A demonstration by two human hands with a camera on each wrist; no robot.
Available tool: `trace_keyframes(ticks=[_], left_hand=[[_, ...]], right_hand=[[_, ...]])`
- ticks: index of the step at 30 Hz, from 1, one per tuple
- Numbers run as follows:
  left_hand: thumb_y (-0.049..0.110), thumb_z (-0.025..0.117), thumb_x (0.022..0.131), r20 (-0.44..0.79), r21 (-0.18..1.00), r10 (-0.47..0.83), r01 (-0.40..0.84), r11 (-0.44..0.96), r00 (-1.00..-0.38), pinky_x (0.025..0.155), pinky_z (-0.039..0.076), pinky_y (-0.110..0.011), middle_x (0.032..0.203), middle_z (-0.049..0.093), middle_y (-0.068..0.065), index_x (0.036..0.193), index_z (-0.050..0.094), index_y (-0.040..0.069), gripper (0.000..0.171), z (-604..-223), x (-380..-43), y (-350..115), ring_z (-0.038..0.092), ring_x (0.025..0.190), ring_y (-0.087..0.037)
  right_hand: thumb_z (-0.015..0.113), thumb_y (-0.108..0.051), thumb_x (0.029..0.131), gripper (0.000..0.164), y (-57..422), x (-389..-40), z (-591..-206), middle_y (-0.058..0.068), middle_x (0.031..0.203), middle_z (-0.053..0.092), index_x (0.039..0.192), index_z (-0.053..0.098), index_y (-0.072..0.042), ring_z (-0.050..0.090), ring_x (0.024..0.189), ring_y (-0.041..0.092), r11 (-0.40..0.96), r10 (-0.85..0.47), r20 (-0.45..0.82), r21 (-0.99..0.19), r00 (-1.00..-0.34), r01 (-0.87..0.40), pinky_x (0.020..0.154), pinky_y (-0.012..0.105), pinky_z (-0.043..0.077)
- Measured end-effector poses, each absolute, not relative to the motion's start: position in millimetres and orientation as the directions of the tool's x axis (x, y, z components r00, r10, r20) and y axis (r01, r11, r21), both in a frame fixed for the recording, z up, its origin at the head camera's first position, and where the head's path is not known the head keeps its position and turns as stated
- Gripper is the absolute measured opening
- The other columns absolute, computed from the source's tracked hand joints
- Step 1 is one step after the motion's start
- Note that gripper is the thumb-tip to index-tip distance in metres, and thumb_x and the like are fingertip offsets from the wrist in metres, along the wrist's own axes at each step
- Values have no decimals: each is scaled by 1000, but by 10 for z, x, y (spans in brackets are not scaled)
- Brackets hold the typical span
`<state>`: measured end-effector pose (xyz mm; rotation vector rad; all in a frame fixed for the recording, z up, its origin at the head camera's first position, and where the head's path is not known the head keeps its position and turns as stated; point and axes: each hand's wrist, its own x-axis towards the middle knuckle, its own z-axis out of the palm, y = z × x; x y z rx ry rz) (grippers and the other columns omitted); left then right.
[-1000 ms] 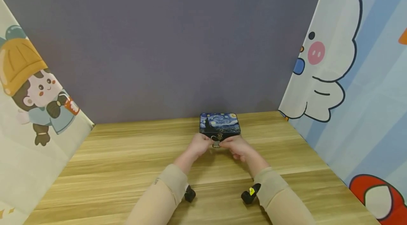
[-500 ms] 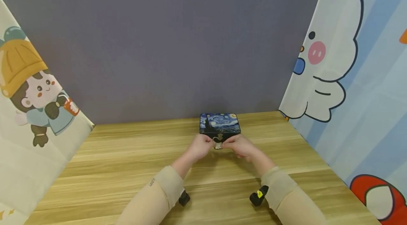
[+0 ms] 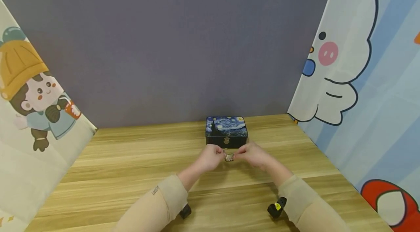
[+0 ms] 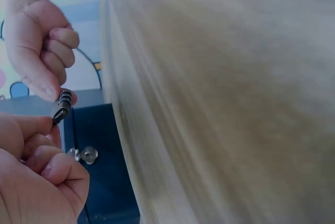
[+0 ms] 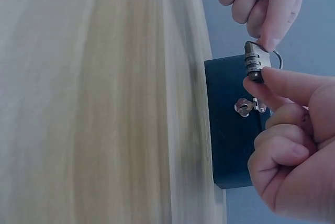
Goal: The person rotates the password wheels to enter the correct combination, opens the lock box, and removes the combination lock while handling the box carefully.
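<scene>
A small combination padlock with number dials is held just in front of a black box. The box's lid carries a blue and yellow swirling night-sky picture, and a metal clasp sits on its front. From the left, my left hand pinches the padlock at one end, by its curved shackle. My right hand pinches the dial body from the other side between thumb and forefinger. The padlock stands apart from the clasp. Fingertips partly cover it, and whether the shackle is locked cannot be told.
The box stands on a wood-grain table at its far edge, against a dark grey panel. Cartoon-printed sheets flank the table. A black camera hangs from the right cuff.
Both hands have drawn back from the box, toward me and slightly right, bringing the padlock away from the clasp. The box's front is now more visible; the box itself has stayed put.
</scene>
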<state>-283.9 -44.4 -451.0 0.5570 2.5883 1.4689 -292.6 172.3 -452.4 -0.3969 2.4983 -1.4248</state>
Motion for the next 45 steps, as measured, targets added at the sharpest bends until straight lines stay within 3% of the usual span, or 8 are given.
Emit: trace_keyframes(ticks=[5,9,13,17,22,33,45], left_hand=[[9,64,99,76,830,404,282,480,-912,42,26,-22,50,35,9,60,49,13,41,-4583,-2774,-432,31,42,-6],[9,64,99,72,820,426,296,489,-902,41,25,-21,50,39,9,63,58,4,36,-4650,-2738,-413,31,43,-5],[7,64,98,73,817,464,320,479,-883,41,26,-20,50,43,8,71,65,-7,31,-4670,-2682,-395,34,43,-5],[5,65,97,73,793,493,350,499,-867,42,25,-20,51,40,8,62,58,2,36,-4656,-2615,-379,33,44,-4],[6,66,95,50,750,518,375,545,-854,43,23,-20,51,34,10,57,44,17,45,-4615,-2535,-363,30,44,-4],[7,66,94,9,664,569,430,612,-822,42,22,-19,45,32,14,52,41,19,50,-4628,-2459,-291,29,41,-3],[11,65,95,-50,668,553,383,637,-832,42,21,-20,45,31,12,52,42,18,49,-4619,-2425,-298,28,41,-4]], right_hand=[[76,-11,90,8,1769,-2876,-4532,5,92,74,93,80,-4,58,77,17,525,-437,-22,-818,-899,-235,67,33,49],[76,-10,89,6,1802,-2823,-4517,3,91,74,91,80,-6,64,83,24,545,-487,-27,-790,-873,-280,73,39,54],[77,-13,88,5,1823,-2767,-4509,3,81,70,86,79,-9,58,68,17,578,-517,-37,-752,-855,-317,61,32,49],[78,-15,88,7,1837,-2701,-4489,7,75,67,83,78,-10,49,60,10,597,-540,-46,-725,-840,-343,54,27,42],[75,-10,89,7,1849,-2639,-4468,9,77,68,82,78,-10,48,58,10,592,-573,-67,-723,-817,-356,52,26,40],[75,-6,86,6,1879,-2572,-4555,2,69,63,80,77,-8,45,55,8,602,-593,-97,-713,-800,-360,51,23,37],[77,-6,85,8,1837,-2469,-4511,-5,64,58,77,76,-8,43,55,9,623,-571,-109,-703,-814,-343,52,24,35]])
